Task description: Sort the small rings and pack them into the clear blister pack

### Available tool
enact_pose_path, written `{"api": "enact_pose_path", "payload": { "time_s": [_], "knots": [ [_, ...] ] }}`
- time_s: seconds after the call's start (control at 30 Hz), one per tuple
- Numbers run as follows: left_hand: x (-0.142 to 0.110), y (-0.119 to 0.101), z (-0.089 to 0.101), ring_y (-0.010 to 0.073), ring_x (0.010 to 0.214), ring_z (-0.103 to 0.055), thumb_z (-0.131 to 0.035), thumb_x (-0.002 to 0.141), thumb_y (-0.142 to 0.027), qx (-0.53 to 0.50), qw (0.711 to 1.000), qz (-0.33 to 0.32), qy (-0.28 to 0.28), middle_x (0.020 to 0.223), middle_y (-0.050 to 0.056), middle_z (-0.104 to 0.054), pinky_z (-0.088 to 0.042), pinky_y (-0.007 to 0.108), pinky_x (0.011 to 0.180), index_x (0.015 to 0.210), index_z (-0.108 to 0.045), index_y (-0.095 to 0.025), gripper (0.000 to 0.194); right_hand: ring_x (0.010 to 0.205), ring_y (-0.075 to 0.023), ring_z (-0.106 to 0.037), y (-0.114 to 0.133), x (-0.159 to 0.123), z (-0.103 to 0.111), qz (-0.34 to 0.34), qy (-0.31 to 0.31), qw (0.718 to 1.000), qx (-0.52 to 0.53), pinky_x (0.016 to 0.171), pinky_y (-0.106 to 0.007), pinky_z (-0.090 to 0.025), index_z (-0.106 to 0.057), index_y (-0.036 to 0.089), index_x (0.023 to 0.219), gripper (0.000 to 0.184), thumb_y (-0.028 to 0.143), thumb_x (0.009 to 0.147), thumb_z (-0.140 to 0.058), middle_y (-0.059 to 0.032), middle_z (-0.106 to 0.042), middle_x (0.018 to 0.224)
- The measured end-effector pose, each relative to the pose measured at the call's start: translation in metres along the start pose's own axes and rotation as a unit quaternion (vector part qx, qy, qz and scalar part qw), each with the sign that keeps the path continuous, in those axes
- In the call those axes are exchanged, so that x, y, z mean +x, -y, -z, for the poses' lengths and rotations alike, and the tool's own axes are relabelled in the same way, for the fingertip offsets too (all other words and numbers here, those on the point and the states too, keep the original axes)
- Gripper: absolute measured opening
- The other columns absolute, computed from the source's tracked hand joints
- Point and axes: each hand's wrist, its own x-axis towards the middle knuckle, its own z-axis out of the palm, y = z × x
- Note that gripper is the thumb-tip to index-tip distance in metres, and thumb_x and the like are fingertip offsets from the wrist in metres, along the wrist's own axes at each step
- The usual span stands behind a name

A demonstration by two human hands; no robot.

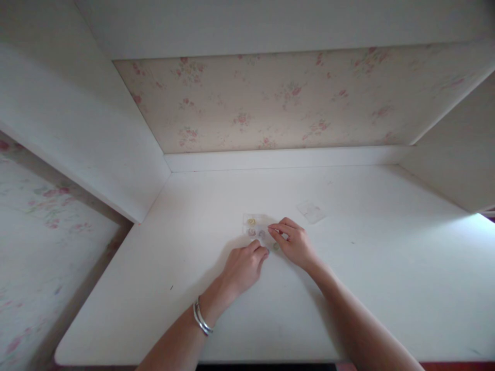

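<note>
A small clear plastic box (245,218) lies on the white desk, between and just beyond my hands. In it are a yellow coil-like piece (251,221), a pinkish round piece (252,232) and a grey-blue round piece (262,234). My left hand (244,265) is closed at the box's near side, its fingertips pinched at a small dark bluish piece (267,251) whose kind I cannot make out. At the box's right edge, my right hand (293,241) has thumb and forefinger pinched together; anything between them is too small to see. A greenish round piece (276,246) rests below the right fingers.
A clear flat plastic piece (311,212), perhaps a lid, lies right of the box. A short dark sliver (171,287) is on the desk (371,288) at left. White panels and a floral-papered wall (266,103) enclose the back and sides.
</note>
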Motion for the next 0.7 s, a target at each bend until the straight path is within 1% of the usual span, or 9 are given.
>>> {"api": "enact_pose_path", "payload": {
  "time_s": [0.1,0.2,0.27,0.4,0.53,0.6,0.7],
  "knots": [
    [0.000,0.000,0.000,0.0146,0.075,-0.062,-0.036,0.094,-0.024,-0.008,1.000,0.005,-0.003,0.090,0.002,-0.062,-0.047,0.023,0.062,0.095,-0.062,-0.023,0.026,0.069,-0.0124,-0.055,0.000,0.000,0.001,0.004,0.005,1.000,-0.003,0.058,-0.022,-0.044,-0.070,0.021,0.090,0.025,0.033,0.089,-0.049,-0.0045,-0.060,0.081],
    [0.000,0.000,0.000,0.0146,0.077,-0.062,-0.038,0.094,-0.026,-0.039,0.999,0.020,-0.017,0.092,0.002,-0.062,-0.048,0.023,0.063,0.095,-0.062,-0.023,0.024,0.067,-0.0121,-0.055,0.000,0.001,0.004,0.005,0.006,1.000,-0.011,0.059,-0.022,-0.043,-0.070,0.021,0.090,0.025,0.033,0.089,-0.048,-0.0040,-0.060,0.078],
    [0.001,0.001,0.000,0.0145,0.077,-0.062,-0.039,0.093,-0.026,-0.064,0.997,0.028,-0.029,0.091,0.002,-0.062,-0.049,0.024,0.065,0.094,-0.062,-0.023,0.023,0.064,-0.0114,-0.054,0.000,0.001,0.007,0.002,0.019,1.000,-0.019,0.059,-0.022,-0.042,-0.069,0.021,0.089,0.025,0.032,0.090,-0.048,-0.0028,-0.060,0.075],
    [0.002,0.003,0.001,0.0140,0.077,-0.062,-0.042,0.092,-0.024,-0.100,0.993,0.036,-0.059,0.090,0.001,-0.063,-0.049,0.024,0.069,0.093,-0.061,-0.021,0.019,0.060,-0.0097,-0.052,0.002,0.000,0.013,0.013,0.092,0.995,-0.034,0.057,-0.022,-0.038,-0.069,0.021,0.086,0.024,0.030,0.090,-0.047,-0.0005,-0.060,0.070],
    [0.004,0.006,0.003,0.0133,0.079,-0.061,-0.041,0.092,-0.022,-0.113,0.988,0.045,-0.092,0.091,0.003,-0.063,-0.049,0.024,0.071,0.094,-0.061,-0.021,0.020,0.063,-0.0106,-0.052,0.009,-0.002,0.019,0.078,0.165,0.980,-0.078,0.062,-0.023,-0.037,-0.069,0.022,0.081,0.021,0.028,0.088,-0.051,-0.0002,-0.060,0.067],
    [0.006,0.007,0.004,0.0132,0.080,-0.061,-0.041,0.092,-0.022,-0.115,0.986,0.050,-0.108,0.089,0.003,-0.063,-0.049,0.023,0.072,0.095,-0.061,-0.021,0.020,0.066,-0.0110,-0.053,0.012,-0.003,0.021,0.111,0.189,0.971,-0.097,0.068,-0.025,-0.036,-0.070,0.024,0.083,0.018,0.025,0.086,-0.053,0.0001,-0.061,0.068],
    [0.012,0.008,0.005,0.0130,0.081,-0.061,-0.041,0.092,-0.021,-0.112,0.983,0.060,-0.130,0.089,0.004,-0.064,-0.049,0.023,0.073,0.097,-0.062,-0.021,0.021,0.069,-0.0119,-0.054,0.014,-0.003,0.023,0.130,0.216,0.959,-0.127,0.070,-0.026,-0.034,-0.070,0.026,0.083,0.015,0.024,0.084,-0.055,0.0007,-0.062,0.069]
  ]
}}
